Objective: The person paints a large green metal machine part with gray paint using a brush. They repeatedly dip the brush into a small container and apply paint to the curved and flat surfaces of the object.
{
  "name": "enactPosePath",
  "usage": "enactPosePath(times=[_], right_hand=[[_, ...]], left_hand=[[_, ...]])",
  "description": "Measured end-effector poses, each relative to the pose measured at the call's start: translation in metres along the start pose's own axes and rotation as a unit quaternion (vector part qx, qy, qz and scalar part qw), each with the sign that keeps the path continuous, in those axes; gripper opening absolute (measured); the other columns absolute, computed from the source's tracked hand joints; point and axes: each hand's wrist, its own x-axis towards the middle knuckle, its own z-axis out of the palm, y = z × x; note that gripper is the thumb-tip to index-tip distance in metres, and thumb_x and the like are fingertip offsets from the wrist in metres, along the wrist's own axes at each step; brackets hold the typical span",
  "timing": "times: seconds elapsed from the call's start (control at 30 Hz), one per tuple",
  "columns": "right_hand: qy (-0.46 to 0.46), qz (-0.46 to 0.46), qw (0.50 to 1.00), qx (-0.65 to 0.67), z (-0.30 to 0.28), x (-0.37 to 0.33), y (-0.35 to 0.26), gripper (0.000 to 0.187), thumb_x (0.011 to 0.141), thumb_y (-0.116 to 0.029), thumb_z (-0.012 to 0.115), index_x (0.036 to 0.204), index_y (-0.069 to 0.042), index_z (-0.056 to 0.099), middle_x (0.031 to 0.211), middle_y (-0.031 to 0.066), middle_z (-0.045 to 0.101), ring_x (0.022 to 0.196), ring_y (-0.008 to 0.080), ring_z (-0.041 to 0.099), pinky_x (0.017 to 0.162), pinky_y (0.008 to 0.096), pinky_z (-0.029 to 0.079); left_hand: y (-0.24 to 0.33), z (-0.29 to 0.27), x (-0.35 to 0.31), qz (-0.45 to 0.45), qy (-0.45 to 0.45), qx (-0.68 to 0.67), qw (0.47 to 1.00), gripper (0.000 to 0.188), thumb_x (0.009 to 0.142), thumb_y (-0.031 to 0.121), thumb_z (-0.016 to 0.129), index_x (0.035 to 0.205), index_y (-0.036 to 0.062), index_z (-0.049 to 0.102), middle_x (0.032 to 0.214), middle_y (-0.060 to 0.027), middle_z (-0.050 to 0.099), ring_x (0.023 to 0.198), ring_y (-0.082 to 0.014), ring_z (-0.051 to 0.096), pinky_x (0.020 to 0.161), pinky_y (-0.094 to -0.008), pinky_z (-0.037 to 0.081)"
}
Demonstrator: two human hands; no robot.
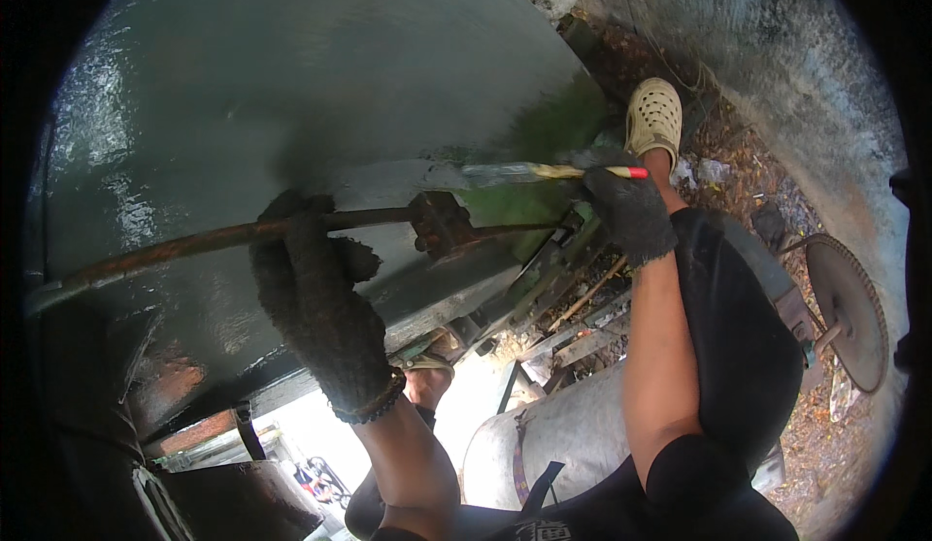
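Observation:
My left hand [316, 298], in a black knit glove, is closed round a rusty curved metal bar [175, 252] that crosses in front of a large dark grey-green metal panel [388, 65]. In my right hand [631, 216], also gloved in black, is a paintbrush [549, 170] with a wooden, red-tipped handle. Its bristle end points left over the panel, where wet-looking streaks show; whether it touches I cannot tell. A dark metal block [442, 223] sits on the bar between my two hands.
A toothed metal disc [847, 313] stands at the right, near a grey wall [825, 104]. Below me is a pale cylindrical tank [563, 434]. My foot in a beige clog [655, 119] rests amid leaf litter [743, 167]. Metal framing [582, 332] lies under the panel edge.

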Motion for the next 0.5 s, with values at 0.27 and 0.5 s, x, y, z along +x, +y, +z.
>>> enactPosePath(times=[0.27, 0.5], right_hand=[[-0.097, -0.107, 0.907, -0.396, 0.05, 0.037, -0.055, 0.032, 0.099, -0.014, 0.08, 0.126, 0.001, 0.075, 0.12, 0.0104, 0.079, 0.103, 0.0203, 0.075, 0.09, 0.0361, 0.06], [-0.04, -0.172, 0.982, -0.066, 0.056, 0.014, -0.074, 0.024, 0.1, -0.014, 0.078, 0.118, 0.0, 0.078, 0.114, 0.0095, 0.081, 0.102, 0.0193, 0.076, 0.089, 0.0354, 0.059]], left_hand=[[0.01, 0.007, 0.0, -0.058, 0.017, -0.035, 0.998, 0.037, 0.112, 0.029, 0.059, 0.127, -0.0038, 0.068, 0.107, -0.0126, 0.072, 0.067, -0.0122, 0.064, 0.062, -0.0287, 0.051], [0.004, 0.005, 0.0, -0.068, 0.024, -0.011, 0.997, 0.04, 0.113, 0.033, 0.06, 0.131, -0.0022, 0.067, 0.106, -0.0117, 0.074, 0.064, -0.0116, 0.063, 0.062, -0.028, 0.052]])
